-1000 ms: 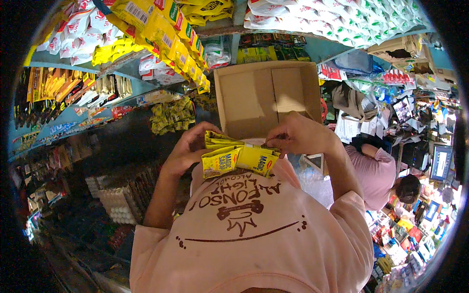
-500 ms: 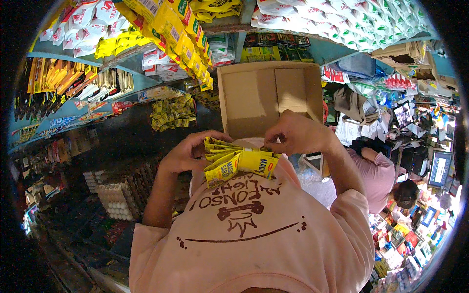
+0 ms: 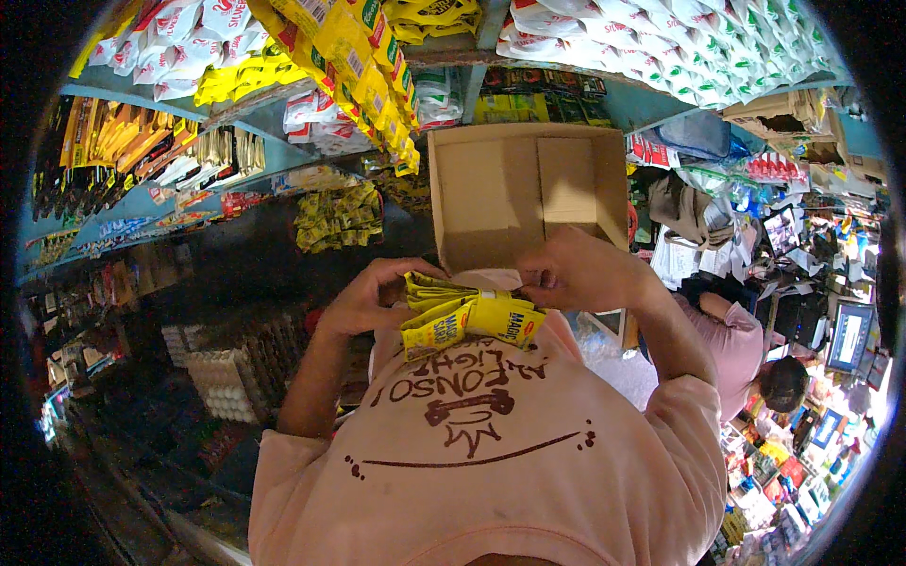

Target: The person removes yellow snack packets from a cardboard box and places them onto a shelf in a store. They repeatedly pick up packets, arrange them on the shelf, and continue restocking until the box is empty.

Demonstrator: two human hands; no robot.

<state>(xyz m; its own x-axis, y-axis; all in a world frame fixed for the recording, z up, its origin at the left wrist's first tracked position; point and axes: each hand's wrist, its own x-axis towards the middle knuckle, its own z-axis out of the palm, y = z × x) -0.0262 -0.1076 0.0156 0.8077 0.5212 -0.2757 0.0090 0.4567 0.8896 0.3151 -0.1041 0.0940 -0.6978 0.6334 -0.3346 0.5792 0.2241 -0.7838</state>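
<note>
Our left hand point(image 3: 370, 294) curls around the left end of the yellow sachet bundle point(image 3: 472, 321), held against our shirt point(image 3: 481, 424); our right hand point(image 3: 593, 272) is bent narrow at the other end, though we cannot tell whether its fingers pinch. Compared with 1 second ago, the upper layers show more separate folds, so we judge the bundle is being worked between our hands. Beyond lies an open cardboard box point(image 3: 486, 189); farther right, 1 co-worker point(image 3: 725, 344) bends over.
</note>
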